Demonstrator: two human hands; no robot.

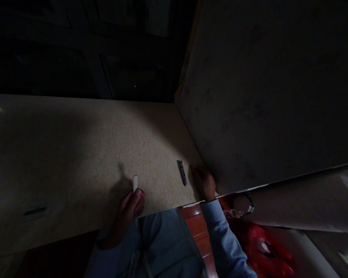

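My left hand [130, 204] is closed around a short, flat white stick [135, 183] with a rounded end, held upright above the pale tabletop [104, 154]. On the right, my right hand [203, 181] rests low at the tabletop beside the wall. Its fingers are bent together in shadow, and a small dark tip shows by them, too dim to name. Between the hands, nearer the right one, lies a slim dark tool [182, 173] with a small crosswise head and a bluish handle end. It lies apart from both hands.
A dark thin strip [34, 211] lies on the tabletop at left. A patterned wall or panel [249, 96] rises along the right edge. Below right are a red plastic bag [266, 251] and a dark band with a white tag [251, 209]. Dark window-like frames stand behind.
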